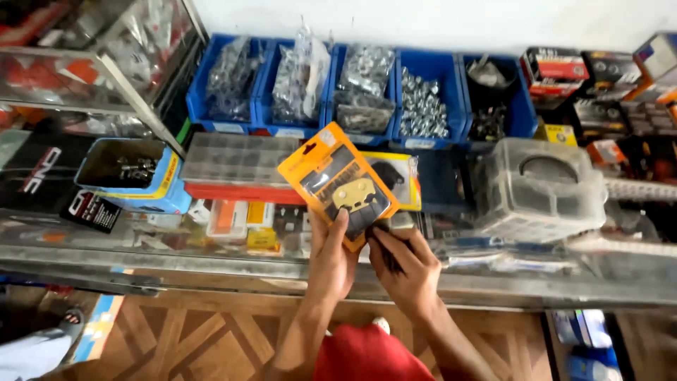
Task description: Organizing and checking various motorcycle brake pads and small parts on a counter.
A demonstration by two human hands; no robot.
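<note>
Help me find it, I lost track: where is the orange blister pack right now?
In the head view, the orange blister pack sits centre frame, held up by the left hand above the glass counter, with a yellow pack just behind it.

bright daylight | glare on glass counter (493, 271) | soft blur | edges stretched

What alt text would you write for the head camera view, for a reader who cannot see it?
Two bare hands hold up an orange blister pack with a yellow part in its clear window: the left hand grips its lower edge and the right hand touches its bottom corner. Behind it, a glass counter carries a row of blue bins with small metal parts and a clear plastic box.
</note>
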